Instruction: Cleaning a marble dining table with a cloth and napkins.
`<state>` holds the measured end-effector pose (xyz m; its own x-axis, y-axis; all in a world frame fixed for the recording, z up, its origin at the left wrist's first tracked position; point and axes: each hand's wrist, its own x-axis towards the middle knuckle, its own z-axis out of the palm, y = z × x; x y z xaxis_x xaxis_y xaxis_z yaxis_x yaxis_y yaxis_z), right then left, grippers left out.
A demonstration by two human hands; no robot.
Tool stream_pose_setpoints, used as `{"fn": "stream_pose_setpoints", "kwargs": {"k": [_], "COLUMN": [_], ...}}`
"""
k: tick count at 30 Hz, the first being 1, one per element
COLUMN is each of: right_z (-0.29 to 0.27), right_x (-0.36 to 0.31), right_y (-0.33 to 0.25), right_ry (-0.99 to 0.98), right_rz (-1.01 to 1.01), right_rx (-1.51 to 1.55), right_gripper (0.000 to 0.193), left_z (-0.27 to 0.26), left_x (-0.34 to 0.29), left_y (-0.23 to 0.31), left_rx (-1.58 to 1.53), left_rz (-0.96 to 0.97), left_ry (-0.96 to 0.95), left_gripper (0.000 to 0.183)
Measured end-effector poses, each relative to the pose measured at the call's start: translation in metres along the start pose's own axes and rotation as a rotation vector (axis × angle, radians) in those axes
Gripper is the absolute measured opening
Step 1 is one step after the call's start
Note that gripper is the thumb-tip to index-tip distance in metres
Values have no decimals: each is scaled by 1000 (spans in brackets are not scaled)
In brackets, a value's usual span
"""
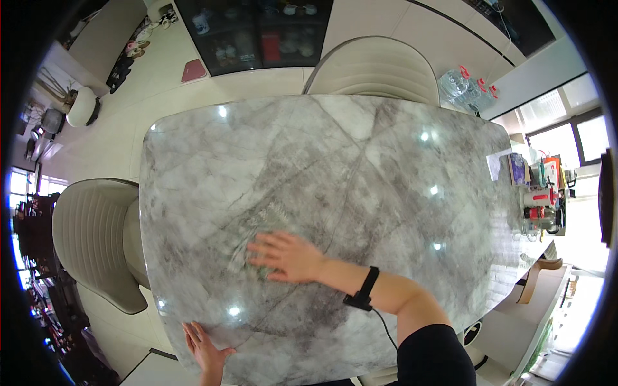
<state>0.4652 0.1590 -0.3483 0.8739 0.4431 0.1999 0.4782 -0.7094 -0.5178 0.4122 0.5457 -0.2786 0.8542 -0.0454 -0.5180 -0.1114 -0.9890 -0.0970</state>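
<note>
The work in hand appears to be palm-down handling of the large, rounded-cornered table with a glossy grey-and-white marbled top (412,222), which fills the middle of the view. The person's bare right hand (285,257) lies just off the table's centre, toward nine o'clock, its fingers fanned and slightly blurred, gripping nothing visible; how firmly it presses cannot be told. The bare left hand (206,352) rests at the table's edge toward seven o'clock, thumb spread away from the fingers, with nothing seen in its grasp. The next move seems to call for a flat right palm, the left steadying, and slack in the black cable (387,330) running from the black band (364,289) on the right forearm.

The tabletop shines, with cloudy dark veins and small, bright light reflections. A faint pale streaked patch (273,215) shows just beyond the right hand toward eleven o'clock; whether it is moisture, clear film or stone pattern cannot be told.
</note>
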Motion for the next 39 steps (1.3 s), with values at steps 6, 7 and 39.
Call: {"fn": "stream_pose_setpoints", "kwargs": {"k": [6,7,39], "right_z": [-125,-137,-13], "right_x": [-34,-51,235], "right_y": [176,206,97], "right_ry": [161,206,126], "right_rz": [770,883,184], "right_rx": [-535,-590,-458], "right_gripper": [61,65,53], "left_z": [4,5,-7], "left_x": [-3,-6,-13], "left_y": [-5,-6,-11], "left_rx": [-87,-81,-220], "left_rz": [-20,-25,-16], "left_ry": [4,23,59], "left_gripper": [150,151,131]}}
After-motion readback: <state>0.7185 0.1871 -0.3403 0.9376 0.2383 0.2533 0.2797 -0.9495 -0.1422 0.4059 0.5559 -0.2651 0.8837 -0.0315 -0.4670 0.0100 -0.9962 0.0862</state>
